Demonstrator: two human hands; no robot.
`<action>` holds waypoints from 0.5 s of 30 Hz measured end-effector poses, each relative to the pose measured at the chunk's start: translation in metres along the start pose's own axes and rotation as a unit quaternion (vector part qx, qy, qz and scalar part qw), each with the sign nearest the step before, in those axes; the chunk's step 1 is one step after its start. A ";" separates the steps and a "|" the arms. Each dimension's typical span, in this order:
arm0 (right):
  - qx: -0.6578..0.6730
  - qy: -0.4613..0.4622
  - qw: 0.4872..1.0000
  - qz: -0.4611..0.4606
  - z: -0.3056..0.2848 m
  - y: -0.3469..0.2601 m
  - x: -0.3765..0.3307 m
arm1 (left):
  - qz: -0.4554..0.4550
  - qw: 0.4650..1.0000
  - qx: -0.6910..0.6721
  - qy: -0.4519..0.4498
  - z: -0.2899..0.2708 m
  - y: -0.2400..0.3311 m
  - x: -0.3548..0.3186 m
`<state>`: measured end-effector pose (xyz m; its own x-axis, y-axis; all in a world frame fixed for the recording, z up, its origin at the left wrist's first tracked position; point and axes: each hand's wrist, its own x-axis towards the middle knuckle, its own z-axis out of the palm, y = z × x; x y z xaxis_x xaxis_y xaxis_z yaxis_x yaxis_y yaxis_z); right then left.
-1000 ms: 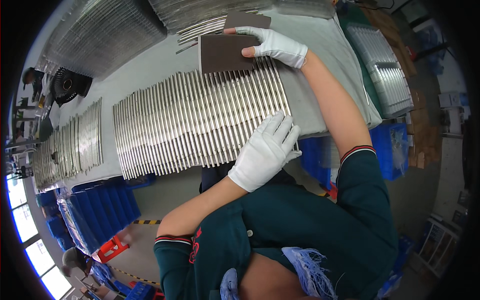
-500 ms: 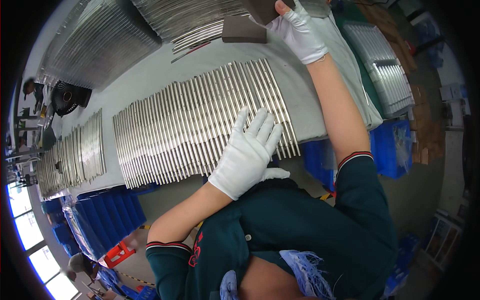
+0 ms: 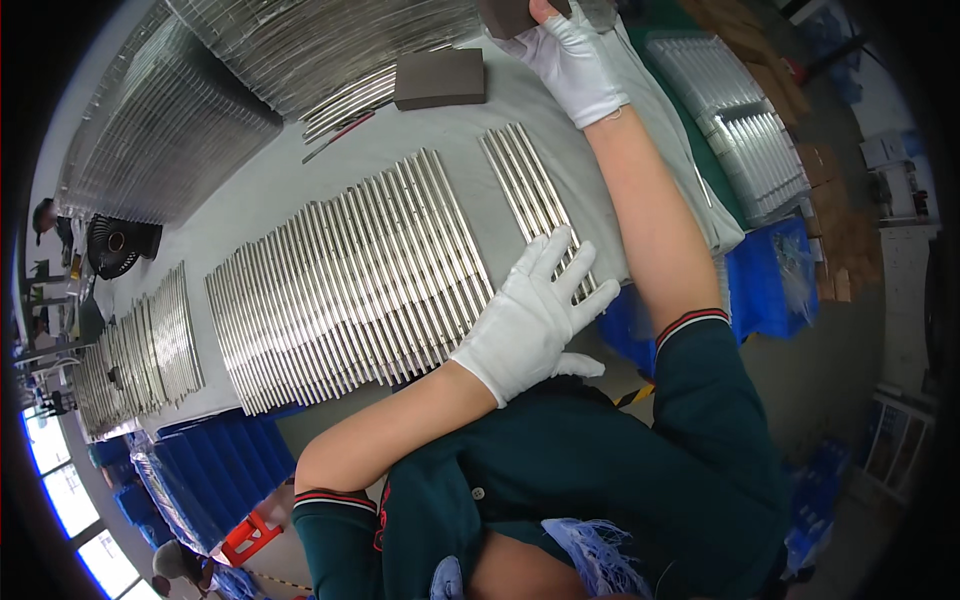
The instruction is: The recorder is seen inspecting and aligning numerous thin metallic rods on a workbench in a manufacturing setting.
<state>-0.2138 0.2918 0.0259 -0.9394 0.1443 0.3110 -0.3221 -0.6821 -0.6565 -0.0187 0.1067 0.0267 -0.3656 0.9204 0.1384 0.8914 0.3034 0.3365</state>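
My left hand (image 3: 535, 315), in a white glove, lies with fingers spread over the near ends of a small group of shiny metal rods (image 3: 525, 180). To its left, a wide row of similar rods (image 3: 345, 285) lies side by side on the table, with a gap between it and the small group. My right hand (image 3: 575, 70), also gloved with its thumb tip bare, reaches to the far edge. It grips a dark grey block (image 3: 515, 18), partly cut off at the picture's top. Another dark grey block (image 3: 440, 78) rests on the grey cloth to its left.
Stacked clear plastic trays (image 3: 170, 120) stand at the back left, near a black fan (image 3: 122, 245). More rods (image 3: 140, 350) lie at the far left. A thin red-and-dark stick (image 3: 338, 137) is by the block. Blue bins (image 3: 215, 460) sit below the table edge. Clear packs (image 3: 725, 120) lie at right.
A small group of rods now lies apart to the right of the wide row. My left hand has moved right with its fingers over that group. The right hand still holds its block.
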 end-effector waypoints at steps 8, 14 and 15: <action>0.017 0.011 1.000 0.007 0.003 0.001 0.001 | -0.069 0.994 0.060 -0.060 -0.025 0.002 -0.033; 0.233 -0.162 0.958 0.049 -0.007 0.006 0.002 | -0.070 0.995 0.062 -0.047 -0.023 0.002 -0.034; 0.237 -0.165 0.956 0.053 -0.005 0.006 0.001 | -0.062 0.996 0.058 -0.039 -0.021 0.002 -0.031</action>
<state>-0.2174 0.2919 0.0191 -0.8504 -0.1236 0.5114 -0.0651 -0.9398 -0.3354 -0.0109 0.0737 0.0427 -0.4563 0.8894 0.0290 0.8678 0.4376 0.2353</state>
